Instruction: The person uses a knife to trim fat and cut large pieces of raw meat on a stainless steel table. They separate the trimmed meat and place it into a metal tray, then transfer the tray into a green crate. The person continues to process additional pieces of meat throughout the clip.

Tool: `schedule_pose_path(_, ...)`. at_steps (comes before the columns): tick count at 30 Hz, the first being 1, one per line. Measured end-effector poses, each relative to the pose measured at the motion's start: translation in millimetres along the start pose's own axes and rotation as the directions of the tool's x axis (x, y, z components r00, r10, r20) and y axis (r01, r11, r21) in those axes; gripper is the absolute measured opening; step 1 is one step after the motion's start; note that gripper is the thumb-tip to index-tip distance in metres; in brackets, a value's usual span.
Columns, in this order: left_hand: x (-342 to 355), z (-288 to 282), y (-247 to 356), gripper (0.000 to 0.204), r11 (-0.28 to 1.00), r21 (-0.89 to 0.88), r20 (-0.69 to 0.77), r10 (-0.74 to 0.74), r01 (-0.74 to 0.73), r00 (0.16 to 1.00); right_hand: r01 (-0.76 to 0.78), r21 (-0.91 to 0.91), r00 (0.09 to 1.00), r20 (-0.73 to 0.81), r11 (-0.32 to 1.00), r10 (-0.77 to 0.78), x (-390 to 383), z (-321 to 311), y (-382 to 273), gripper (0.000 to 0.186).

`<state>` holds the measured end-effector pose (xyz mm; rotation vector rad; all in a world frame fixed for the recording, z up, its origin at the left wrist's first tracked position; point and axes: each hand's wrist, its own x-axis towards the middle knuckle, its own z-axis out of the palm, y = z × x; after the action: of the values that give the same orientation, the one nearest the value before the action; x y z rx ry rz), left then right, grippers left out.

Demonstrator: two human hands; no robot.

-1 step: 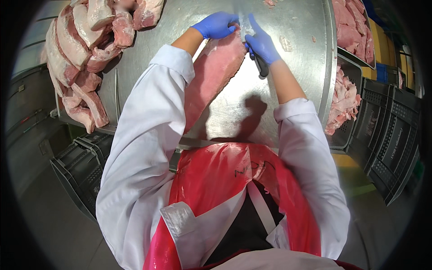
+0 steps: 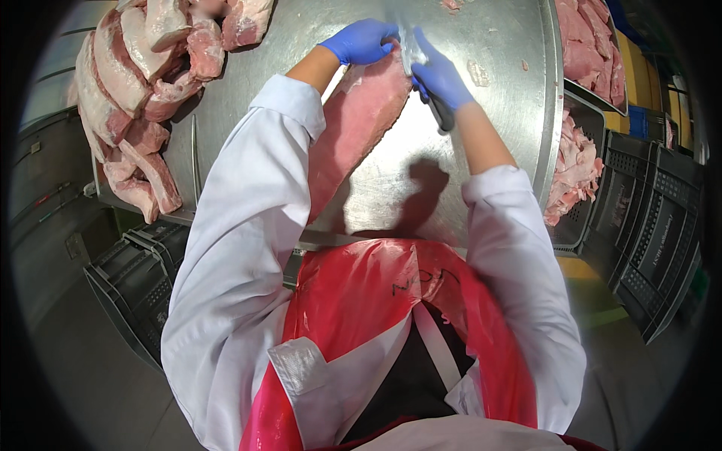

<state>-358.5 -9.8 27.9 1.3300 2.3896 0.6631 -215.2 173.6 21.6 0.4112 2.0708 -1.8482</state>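
A long pink slab of meat (image 2: 361, 113), probably a loin, lies slantwise on the steel table (image 2: 481, 143). My left hand (image 2: 361, 43), in a blue glove, is closed on its far end with the fingers bent over the edge. My right hand (image 2: 445, 81), gloved alike, grips a knife (image 2: 442, 116) by its black handle, whose butt sticks out toward me. The blade, smeared by motion, points away beside the meat's far end, close to my left fingertips. I cannot tell whether it touches the meat. My right forefinger is stretched out along it.
Thick cuts of meat (image 2: 124, 83) are heaped on the table's left side. Beyond the right edge stand a container of pink meat pieces (image 2: 590, 45) and a grey crate of trimmings (image 2: 575, 161). More dark crates (image 2: 635, 225) are at the right. Small scraps (image 2: 477, 73) dot the table.
My right hand and the knife have shifted very slightly, the handle's butt a little to the right and nearer to me. My left hand and the meat look unmoved.
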Motion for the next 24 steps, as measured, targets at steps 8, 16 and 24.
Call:
schedule_pose_path(8, 5, -14, 8, 0.024, 0.992, 0.121, 0.114, 0.017, -0.031, 0.993, -0.047, -0.030, 0.984, 0.169, 0.998, 0.052, -38, -20, 11, 0.076)
schedule_pose_path(16, 6, -31, -9, 0.023, 0.984, 0.112, 0.158, -0.152, 0.136, 0.976, -0.059, -0.105, 0.969, 0.232, 0.993, 0.082, -51, -15, 12, 0.061)
schedule_pose_path(24, 2, -40, 7, 0.021, 0.983, -0.170, -0.085, 0.058, -0.072, 0.995, -0.048, -0.009, 0.969, 0.243, 0.999, 0.049, -11, 17, -16, 0.072)
